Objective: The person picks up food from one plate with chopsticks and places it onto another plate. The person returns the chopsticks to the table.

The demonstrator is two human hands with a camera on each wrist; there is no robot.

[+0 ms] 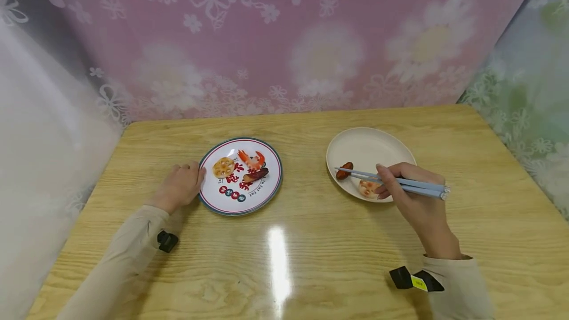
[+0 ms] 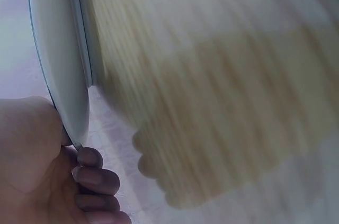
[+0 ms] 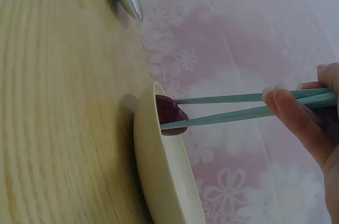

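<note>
At the table (image 1: 338,260), left fingers (image 2: 96,178) pinch a patterned plate (image 1: 269,181), right fingers (image 3: 297,119) grip chopsticks (image 1: 422,184).

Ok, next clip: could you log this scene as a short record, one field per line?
Left hand: pinches the rim of the patterned plate
Patterned plate holds: round slice, shrimp, dark brown piece
Right hand: holds blue chopsticks
Chopstick tips: at the reddish-brown piece; firmness of grip cannot be told
Cream plate holds: a second round slice, partly hidden by the right hand
Surface: wood-grain table
Backdrop: pink flowered cloth
</note>
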